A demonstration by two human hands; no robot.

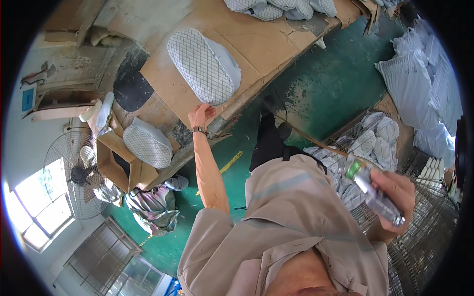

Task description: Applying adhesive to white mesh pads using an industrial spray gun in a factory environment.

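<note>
My left hand (pixel 201 115) is at the near end of a white, rounded cushion-like piece (pixel 202 66) with a dark diamond grid, lying on a cardboard-covered workbench (pixel 256 44). Its fingers are curled in at the piece's edge; whether they pinch anything does not show. Out to the right, my right hand (pixel 395 195) is closed around a silver, cylinder-shaped hand tool (pixel 375 195) with a green band near its front end. A brown hose (pixel 316 142) runs up to that end of the tool.
Another grid-patterned piece (pixel 147 143) rests by an open cardboard box (pixel 118 160) at left. A standing fan (pixel 78 173) is beyond. Wire baskets with similar pieces (pixel 365 145) stand right, near white sacks (pixel 412 81). More pieces (pixel 279 9) lie at the bench's far end.
</note>
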